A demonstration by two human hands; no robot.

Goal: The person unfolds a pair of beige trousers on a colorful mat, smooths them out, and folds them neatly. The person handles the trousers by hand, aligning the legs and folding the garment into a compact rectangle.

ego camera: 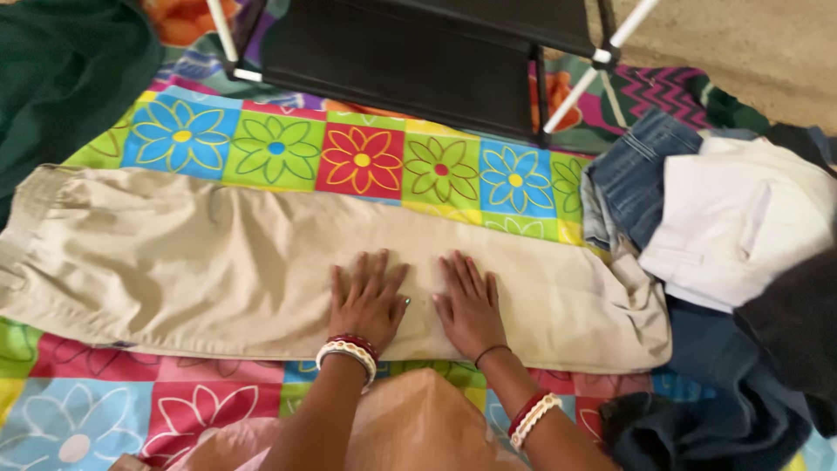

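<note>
Beige trousers (pixel 218 262) lie flat and folded lengthwise across a flower-patterned sheet (pixel 362 157), the waistband at the left and the leg ends at the right. Both hands rest palm down on the middle of the trousers, side by side and just apart. The left hand (pixel 368 301) has its fingers (pixel 362 272) spread and released, grasping nothing; a red and white bangle sits at that wrist. The right hand (pixel 471 305) is likewise flat with released fingers pressed on the cloth, a thin dark band at its wrist and a red and white bangle further up the forearm. The near edge of the trousers runs just beyond the wrists.

To the right, touching the leg ends, is a heap of clothes: blue jeans (pixel 632 170) at the far side, a white garment (pixel 741 218) on top of them, and dark cloth (pixel 741 384) nearer and further right. At the far left lies a dark green cloth (pixel 61 78). At the far side, past the row of flower squares, stands a black rack (pixel 410 52) with white tubes, on the sheet. Beyond it at the far right is bare tan floor (pixel 750 44).
</note>
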